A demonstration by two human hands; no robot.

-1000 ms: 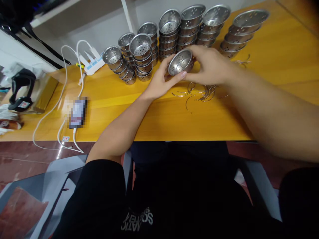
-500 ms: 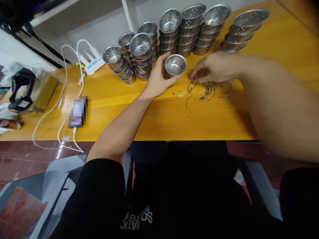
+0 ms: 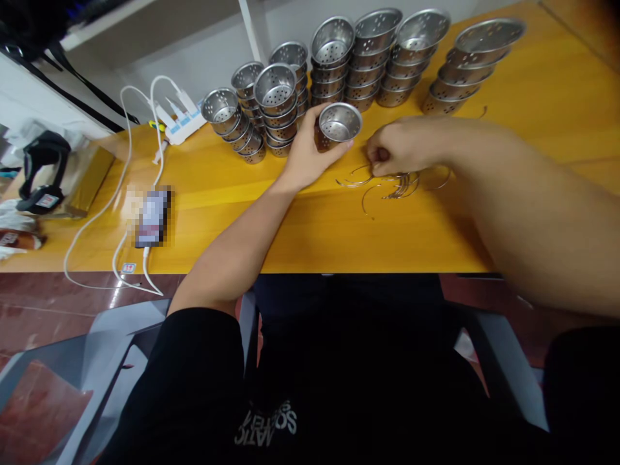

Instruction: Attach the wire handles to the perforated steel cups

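My left hand (image 3: pixel 305 155) is wrapped round a small perforated steel cup (image 3: pixel 339 124), held upright on the yellow table (image 3: pixel 310 226). Just to its right, my right hand (image 3: pixel 402 145) is curled into a pinch over a loose pile of thin curved wire handles (image 3: pixel 397 183). Its fingertips touch the wires; whether one is gripped I cannot make out. Behind both hands stand stacks of the same perforated steel cups (image 3: pixel 276 97) and wider steel strainers (image 3: pixel 465 58).
A phone (image 3: pixel 152 218) lies at the left on white cables (image 3: pixel 121 194) that run to a white power strip (image 3: pixel 179 123). A black strap device (image 3: pixel 41 174) sits on a box at the far left. The table's front edge runs just before my lap.
My right hand let go of the cup and dropped onto the wire pile. The left hand turned the cup upright and kept it.
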